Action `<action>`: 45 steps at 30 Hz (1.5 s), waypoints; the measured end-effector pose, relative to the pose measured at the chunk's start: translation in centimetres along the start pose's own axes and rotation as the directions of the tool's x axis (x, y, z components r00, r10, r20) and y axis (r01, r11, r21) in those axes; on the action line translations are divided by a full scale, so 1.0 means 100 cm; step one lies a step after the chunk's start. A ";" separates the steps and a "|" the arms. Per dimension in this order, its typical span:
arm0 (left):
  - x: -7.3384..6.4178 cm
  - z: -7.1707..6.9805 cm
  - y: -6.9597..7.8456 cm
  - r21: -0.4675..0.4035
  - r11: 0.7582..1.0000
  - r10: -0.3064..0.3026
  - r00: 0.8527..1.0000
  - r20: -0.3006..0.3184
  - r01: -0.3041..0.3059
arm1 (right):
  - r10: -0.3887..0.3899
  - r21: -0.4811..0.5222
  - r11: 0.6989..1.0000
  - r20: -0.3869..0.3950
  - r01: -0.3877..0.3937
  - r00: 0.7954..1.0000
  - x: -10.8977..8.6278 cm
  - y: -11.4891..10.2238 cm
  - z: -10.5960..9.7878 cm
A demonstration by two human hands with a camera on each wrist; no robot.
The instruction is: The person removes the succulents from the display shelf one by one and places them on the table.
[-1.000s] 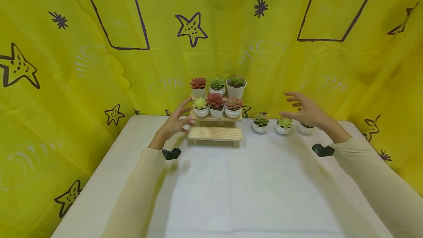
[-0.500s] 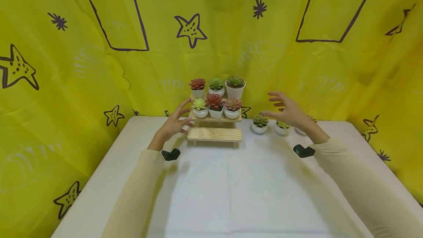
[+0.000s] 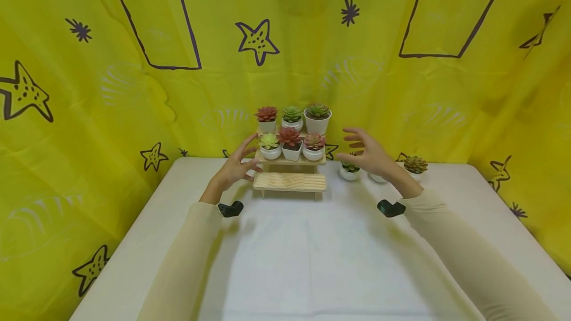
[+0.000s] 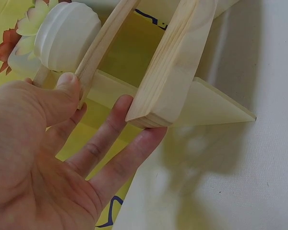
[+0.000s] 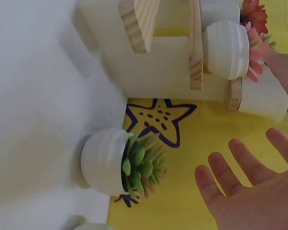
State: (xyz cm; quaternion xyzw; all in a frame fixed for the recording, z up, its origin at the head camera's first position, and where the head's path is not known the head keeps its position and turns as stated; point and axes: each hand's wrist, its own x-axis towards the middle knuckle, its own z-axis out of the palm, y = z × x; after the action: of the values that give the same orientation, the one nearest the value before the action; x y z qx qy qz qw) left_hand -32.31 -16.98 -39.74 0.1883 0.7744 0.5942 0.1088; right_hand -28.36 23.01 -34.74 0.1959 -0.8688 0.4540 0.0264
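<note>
Resting my left hand [image 3: 233, 168] against one end of the wooden stand [image 3: 290, 180].
Its fingers are spread, not clamped; my right hand [image 3: 369, 152] hovers by the other side, touching nothing. Light, even pressure's probably the trick, or the potted succulents [image 3: 291, 152] might slide. Stand's pale and grainy, three tiers, on a white table [image 3: 267, 261], plants on the upper two.

Yellow curtain [image 3: 294, 80] behind and both sides, dark starfish and frame outlines; white worktop [image 3: 272, 261], soft shadows.
</note>
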 end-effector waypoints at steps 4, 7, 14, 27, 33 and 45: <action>0.000 0.000 0.000 0.005 1.000 0.002 1.000 -0.004 -0.001 | 0.009 0.037 0.999 0.001 -0.009 1.000 0.002 -0.007 0.009; 0.000 0.000 0.000 0.001 1.000 0.000 1.000 -0.006 0.000 | 0.010 0.063 0.998 -0.003 -0.009 1.000 0.005 -0.004 0.016; 0.000 0.000 -0.001 -0.010 1.000 0.005 1.000 -0.002 -0.005 | 0.013 0.053 0.999 0.002 -0.013 1.000 0.013 -0.002 0.031; -0.002 0.001 0.002 0.007 1.000 -0.008 1.000 -0.013 0.008 | 0.015 0.066 0.998 0.001 -0.015 1.000 0.023 -0.008 0.051; -0.002 0.001 0.002 0.001 1.000 -0.001 1.000 -0.008 0.001 | 0.047 0.048 0.998 -0.035 -0.045 0.998 0.027 -0.008 0.057; 0.000 0.002 0.003 0.006 1.000 -0.003 1.000 -0.015 0.003 | 0.094 0.049 0.995 -0.073 -0.091 0.993 0.029 -0.009 0.061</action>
State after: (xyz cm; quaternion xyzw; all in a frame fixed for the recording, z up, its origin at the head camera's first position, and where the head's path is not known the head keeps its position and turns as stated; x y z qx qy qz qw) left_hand -32.14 -16.76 -39.52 0.1829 0.7773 0.5930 0.1031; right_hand -29.87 16.72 -36.96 0.1387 -0.8648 0.4814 0.0335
